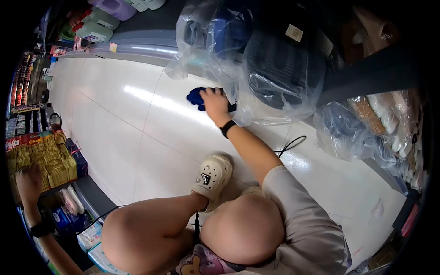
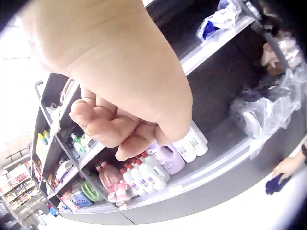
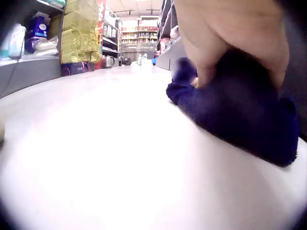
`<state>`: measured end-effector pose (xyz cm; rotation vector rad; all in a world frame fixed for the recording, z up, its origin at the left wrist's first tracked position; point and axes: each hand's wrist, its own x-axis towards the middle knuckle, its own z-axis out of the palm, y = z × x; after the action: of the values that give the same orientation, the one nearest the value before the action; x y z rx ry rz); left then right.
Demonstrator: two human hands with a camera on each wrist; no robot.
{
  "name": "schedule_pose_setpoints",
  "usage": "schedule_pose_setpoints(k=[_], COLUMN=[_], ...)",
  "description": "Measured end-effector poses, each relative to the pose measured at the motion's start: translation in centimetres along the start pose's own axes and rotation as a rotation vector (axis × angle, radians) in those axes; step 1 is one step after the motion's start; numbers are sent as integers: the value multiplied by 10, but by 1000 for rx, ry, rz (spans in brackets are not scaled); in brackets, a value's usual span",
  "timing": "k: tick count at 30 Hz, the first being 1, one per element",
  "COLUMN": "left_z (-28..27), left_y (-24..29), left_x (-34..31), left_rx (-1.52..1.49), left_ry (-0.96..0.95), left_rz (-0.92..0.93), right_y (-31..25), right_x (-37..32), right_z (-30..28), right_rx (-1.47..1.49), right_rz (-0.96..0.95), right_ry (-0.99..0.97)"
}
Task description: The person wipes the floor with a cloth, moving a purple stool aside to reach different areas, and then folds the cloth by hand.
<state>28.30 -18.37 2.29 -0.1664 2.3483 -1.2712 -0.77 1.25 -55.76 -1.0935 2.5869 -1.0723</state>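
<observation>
In the head view, pinches a dark blue cloth (image 1: 195, 96) against the floor (image 1: 114, 105) with the right grip (image 1: 216, 105) toward eleven o'clock, holding the left grip (image 1: 29, 184) loosely curled near nine; from the left wrist, has the cloth at four; from the right wrist, pinches it at three.

Looks matt and fuzzy on the cloth (image 1: 195, 97), upper centre; glossy, smooth on the floor (image 1: 114, 119), mid-left; crinkly clear plastic on the bag (image 1: 284, 73), upper right.
</observation>
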Motion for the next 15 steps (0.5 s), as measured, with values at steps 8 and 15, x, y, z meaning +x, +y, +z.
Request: schedule_pose_setpoints(k=[8, 15], left_z=[-7, -99], left_y=[127, 304], left_x=[148, 262], left_rx=[-619, -829], left_ry=[321, 643], left_rz=[264, 1103], right_y=[35, 130], right_x=[-70, -221], right_z=[-95, -256], right_rx=[-471, -404], right_rz=[-138, 652], right_ry=[-257, -213])
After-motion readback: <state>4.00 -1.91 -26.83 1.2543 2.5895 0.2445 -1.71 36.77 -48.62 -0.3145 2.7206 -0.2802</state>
